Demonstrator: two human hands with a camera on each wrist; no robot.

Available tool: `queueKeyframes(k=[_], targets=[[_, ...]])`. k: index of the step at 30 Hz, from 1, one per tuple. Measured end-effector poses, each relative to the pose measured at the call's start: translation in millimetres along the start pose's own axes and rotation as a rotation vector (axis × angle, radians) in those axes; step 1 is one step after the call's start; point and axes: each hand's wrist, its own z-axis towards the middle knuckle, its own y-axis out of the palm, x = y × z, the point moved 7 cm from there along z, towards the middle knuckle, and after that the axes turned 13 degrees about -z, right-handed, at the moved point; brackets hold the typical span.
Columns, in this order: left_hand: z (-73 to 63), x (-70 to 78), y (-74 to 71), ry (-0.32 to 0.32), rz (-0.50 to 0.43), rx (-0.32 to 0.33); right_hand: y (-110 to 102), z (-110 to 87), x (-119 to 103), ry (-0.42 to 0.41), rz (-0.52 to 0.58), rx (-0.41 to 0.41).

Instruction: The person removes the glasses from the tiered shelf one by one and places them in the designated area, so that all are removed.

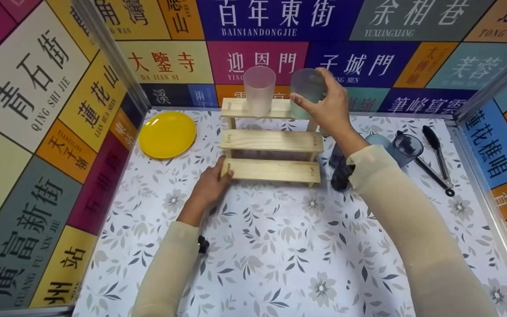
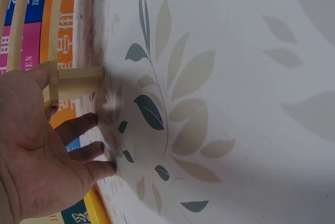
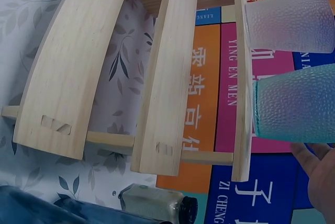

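A three-tier wooden rack (image 1: 271, 141) stands on the patterned tablecloth near the back wall. On its top tier a frosted pinkish cup (image 1: 260, 90) stands upright toward the left. To the right of it, a textured teal cup (image 3: 293, 103) is upright at the top tier, its base at or just above the board. My right hand (image 1: 332, 108) holds this cup from the right, thumb in front and fingers toward the back. With thumb and index finger, my left hand (image 1: 211, 182) pinches the left end of the lowest board; its other fingers (image 2: 86, 153) spread near the cloth.
A yellow plate (image 1: 167, 134) lies left of the rack. Right of it are a blue-tinted glass vessel (image 1: 407, 145), partly behind my sleeve, and black-and-metal tongs (image 1: 438, 154). A small jar with a black lid (image 3: 152, 203) is beside the rack. Printed panels surround the table.
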Motion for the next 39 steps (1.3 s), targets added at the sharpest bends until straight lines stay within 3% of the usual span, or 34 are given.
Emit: queueKeyframes(k=[7, 18, 26, 33, 39], targets=[[0.2, 1.0, -0.4, 0.008, 0.010, -0.005, -8, -6.9, 7, -0.003, -0.032, -0.004], [-1.6, 3.8, -1.4, 0.010, 0.003, 0.001, -27, -18.3, 18, -0.084, -0.012, 0.053], [-0.9, 4.8, -2.0, 0.018, 0.007, 0.010, -38, -30.5, 27, -0.079, -0.006, 0.058], [1.9, 0.4, 1.3, -0.015, 0.015, -0.013, -46, -43.6, 37, -0.021, -0.007, 0.026], [0.2, 2.3, 0.7, -0.029, 0.013, -0.008, -55, -51.0, 45, -0.018, 0.015, 0.046]])
